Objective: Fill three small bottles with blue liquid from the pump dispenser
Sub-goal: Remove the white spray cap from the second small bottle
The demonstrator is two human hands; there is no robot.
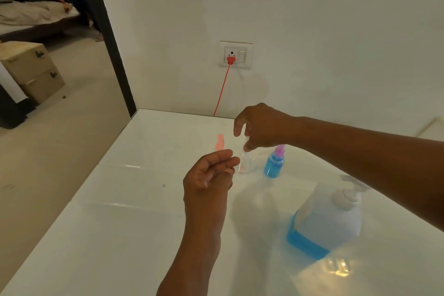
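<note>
At table centre, right hand (260,127): reaching in from the right, thumb and forefinger pinching the neck or top of a small clear bottle (245,163); whether a cap sits under the fingers cannot be told. Left hand (209,175): palm half up, fingers loosely curled just beside the same bottle, holding nothing visible, tips close to its wall but contact unclear. Clear bottle: thin transparent plastic, round-shouldered, apparently empty, with a faint pink tint low down; judged very light, easily tipped, slightly squeezable, best steadied round the body with one hand while the other works the neck. Blue bottle (274,163): same small pattern, standing just right of the clear one, filled with blue liquid and topped by a pink-purple cap; judged heavier and steadier now. Pink piece (220,142): small, pale plastic, behind the left fingertips, blurred; possibly a third bottle's cap or sprayer. Pump dispenser (329,218): large, translucent, rounded jug near the right front, white pump head and spout on top, blue liquid low in its base; judged stiff-walled, smooth, best held down at the shoulder while pumping. Table (108,223): white, glossy, hard, likely slippery under light bottles. Red cord (222,90): runs from wall socket (236,55) down behind the table.
</note>
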